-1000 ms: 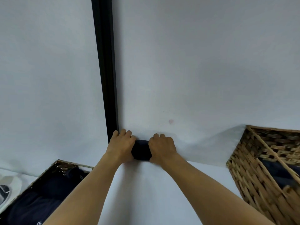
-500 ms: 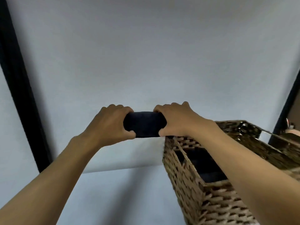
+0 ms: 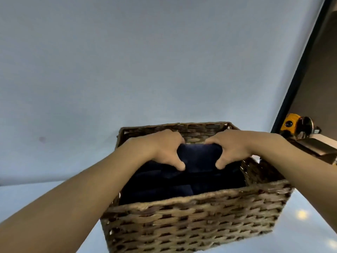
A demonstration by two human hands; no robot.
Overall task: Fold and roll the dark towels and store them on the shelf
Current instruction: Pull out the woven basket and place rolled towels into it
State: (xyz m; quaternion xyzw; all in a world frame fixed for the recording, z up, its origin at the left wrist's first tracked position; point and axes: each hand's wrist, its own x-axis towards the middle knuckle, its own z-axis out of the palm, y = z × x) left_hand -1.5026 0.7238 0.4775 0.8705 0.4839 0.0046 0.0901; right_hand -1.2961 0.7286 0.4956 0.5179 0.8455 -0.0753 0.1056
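two hands (image 3: 160, 148) (image 3: 235, 147) grip the rolled towel (image 3: 199, 157), fingers (image 3: 179, 166) curled, now over the basket (image 3: 191, 216).

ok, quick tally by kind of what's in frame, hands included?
hands: 2 (left hand, right hand)
wicker basket: 1
rolled dark towel, gripped by both hands: 1
yellow device: 1
stored dark towels in the basket: too dark to count
total: 5, plus the uncounted stored towels

Navy rolled towel (image 3: 199, 157) sits above other dark towels (image 3: 160, 189) inside wicker basket (image 3: 191, 218)
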